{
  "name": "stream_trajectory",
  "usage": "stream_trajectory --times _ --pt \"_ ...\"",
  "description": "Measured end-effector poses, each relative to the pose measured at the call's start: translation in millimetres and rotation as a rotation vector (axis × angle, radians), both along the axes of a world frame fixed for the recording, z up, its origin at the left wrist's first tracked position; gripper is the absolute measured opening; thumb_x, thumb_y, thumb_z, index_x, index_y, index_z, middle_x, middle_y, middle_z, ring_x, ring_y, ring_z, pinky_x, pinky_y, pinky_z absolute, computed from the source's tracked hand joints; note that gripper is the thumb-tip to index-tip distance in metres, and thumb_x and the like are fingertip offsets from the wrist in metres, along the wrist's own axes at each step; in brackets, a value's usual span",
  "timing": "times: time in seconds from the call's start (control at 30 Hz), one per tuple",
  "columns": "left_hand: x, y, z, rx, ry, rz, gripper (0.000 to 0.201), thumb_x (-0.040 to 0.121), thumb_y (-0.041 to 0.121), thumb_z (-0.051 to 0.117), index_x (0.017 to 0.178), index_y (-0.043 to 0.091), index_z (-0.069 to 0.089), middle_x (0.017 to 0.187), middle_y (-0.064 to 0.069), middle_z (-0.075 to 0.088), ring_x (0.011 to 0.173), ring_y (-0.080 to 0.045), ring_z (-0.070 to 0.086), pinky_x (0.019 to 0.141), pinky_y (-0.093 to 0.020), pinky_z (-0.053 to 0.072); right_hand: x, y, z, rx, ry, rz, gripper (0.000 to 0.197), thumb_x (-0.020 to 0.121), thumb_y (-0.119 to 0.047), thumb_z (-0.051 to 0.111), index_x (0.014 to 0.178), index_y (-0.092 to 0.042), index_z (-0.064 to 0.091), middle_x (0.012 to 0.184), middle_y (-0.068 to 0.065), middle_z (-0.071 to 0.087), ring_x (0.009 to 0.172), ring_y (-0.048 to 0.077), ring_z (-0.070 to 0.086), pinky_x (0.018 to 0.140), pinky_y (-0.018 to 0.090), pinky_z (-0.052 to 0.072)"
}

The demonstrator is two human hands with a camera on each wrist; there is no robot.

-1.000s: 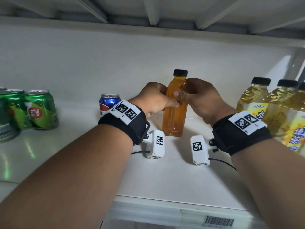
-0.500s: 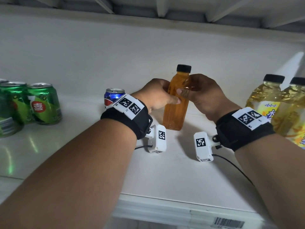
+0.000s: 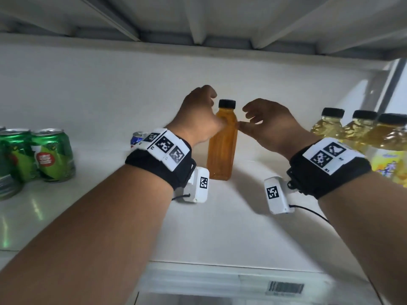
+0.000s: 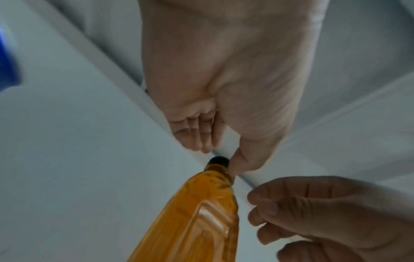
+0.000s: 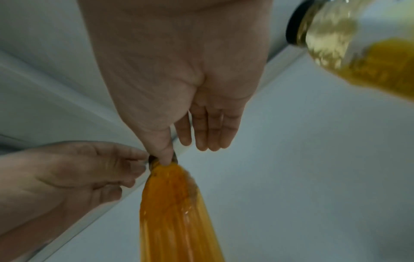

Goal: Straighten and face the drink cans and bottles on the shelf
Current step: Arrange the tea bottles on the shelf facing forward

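Both hands have loosened since half a second ago: then they clasped the tall orange-filled plastic bottle with the black cap (image 3: 222,142) and held it tilted, whereas it now stands upright on the white shelf (image 3: 220,227), roughly midway along it and set back from the front lip. The left hand (image 3: 196,115) has its fingers loosely curled beside the neck, and only the thumb tip appears to brush the bottle's shoulder in the left wrist view; it grips nothing. The right hand (image 3: 268,126) is likewise relaxed and parted, its thumb resting against the shoulder just under the cap while the other fingers hang free. I judge the bottle has been set down and is being let go, so this item looks finished, though no label is visible on it to confirm which way it faces. Behind the left wrist sits a blue cola can (image 3: 138,137), partly hidden. Two green drink cans (image 3: 35,155) stand well off to the left, and three pale yellow tea bottles with black caps (image 3: 356,133) crowd the right end; these probably await attention.
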State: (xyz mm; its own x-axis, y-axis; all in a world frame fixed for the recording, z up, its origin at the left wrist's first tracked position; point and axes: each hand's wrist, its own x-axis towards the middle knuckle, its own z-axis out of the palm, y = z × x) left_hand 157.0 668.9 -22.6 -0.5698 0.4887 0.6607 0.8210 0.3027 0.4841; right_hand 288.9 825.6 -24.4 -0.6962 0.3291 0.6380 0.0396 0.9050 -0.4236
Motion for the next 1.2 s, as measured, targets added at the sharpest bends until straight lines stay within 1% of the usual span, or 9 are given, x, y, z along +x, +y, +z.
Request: stream_trajectory --times 0.1,0.23,0.37,0.5,0.6,0.8,0.97,1.1,1.2 --pt "26 10 20 0.051 0.157 -0.055 0.051 0.086 0.028 0.082 0.132 0.018 0.062 0.116 0.005 0.061 0.096 -0.011 0.056 0.070 -0.007 0.037 30 15 14 0.144 0.038 -0.079 0.027 0.092 -0.031 0.077 0.116 -0.021 0.072 0.114 -0.004 0.071 0.095 0.013 0.065 0.080 0.014 0.044" --pt "61 45 37 -0.080 0.073 -0.175 0.036 0.086 0.035 0.083 0.117 0.024 0.071 0.110 0.010 0.068 0.088 -0.001 0.062 0.068 -0.011 0.041 69 38 32 0.264 0.046 -0.203 0.018 0.093 -0.026 0.071 0.110 -0.022 0.076 0.110 0.000 0.069 0.102 0.020 0.065 0.091 0.025 0.045" --pt "88 92 37 -0.263 0.066 -0.240 0.043 0.087 0.042 0.084 0.122 0.021 0.071 0.118 0.005 0.070 0.105 -0.016 0.066 0.082 -0.025 0.047 107 69 47 0.317 -0.035 -0.322 0.027 0.092 -0.028 0.068 0.119 -0.025 0.075 0.119 0.002 0.067 0.118 0.022 0.059 0.097 0.025 0.039" --pt "99 133 25 -0.366 -0.005 -0.261 0.060 0.084 0.049 0.086 0.132 0.018 0.066 0.125 0.002 0.067 0.115 -0.020 0.065 0.102 -0.034 0.054 125 92 51 0.306 -0.153 -0.374 0.039 0.096 -0.032 0.064 0.134 -0.026 0.067 0.142 0.001 0.061 0.138 0.021 0.050 0.111 0.030 0.036" --pt "103 157 14 -0.422 -0.057 -0.259 0.073 0.081 0.054 0.086 0.139 0.018 0.061 0.132 0.000 0.065 0.118 -0.021 0.063 0.106 -0.038 0.054 122 99 49 0.302 -0.234 -0.373 0.046 0.097 -0.033 0.061 0.143 -0.024 0.061 0.151 0.001 0.057 0.142 0.021 0.048 0.114 0.030 0.037" --pt "109 167 -2 -0.417 -0.108 -0.227 0.074 0.079 0.052 0.088 0.139 0.018 0.060 0.130 0.000 0.065 0.115 -0.021 0.064 0.103 -0.037 0.054 106 100 44 0.313 -0.317 -0.354 0.041 0.100 -0.025 0.057 0.141 -0.021 0.058 0.137 0.003 0.063 0.128 0.024 0.056 0.104 0.038 0.050" --pt "112 149 -7 -0.352 -0.148 -0.209 0.064 0.081 0.049 0.088 0.131 0.014 0.068 0.123 -0.001 0.070 0.114 -0.022 0.066 0.098 -0.036 0.055 98 93 41 0.233 -0.091 -0.186 0.022 0.101 -0.025 0.064 0.119 -0.012 0.070 0.116 0.008 0.070 0.116 0.026 0.059 0.092 0.031 0.043" --pt "107 132 -19 -0.266 -0.287 -0.334 0.025 0.085 0.023 0.087 0.107 0.012 0.080 0.104 -0.003 0.082 0.102 -0.023 0.077 0.098 -0.043 0.061 92 81 30 0.086 0.086 -0.034 0.022 0.101 -0.029 0.065 0.118 -0.015 0.070 0.112 0.008 0.069 0.104 0.020 0.061 0.090 0.029 0.045" --pt "98 121 -31 -0.140 -0.421 -0.331 0.028 0.078 0.013 0.092 0.101 0.004 0.080 0.099 -0.011 0.083 0.098 -0.032 0.080 0.096 -0.054 0.063 87 75 18 -0.096 0.191 0.019 0.031 0.097 -0.032 0.071 0.121 -0.013 0.068 0.103 0.000 0.068 0.098 0.017 0.064 0.087 0.028 0.048"
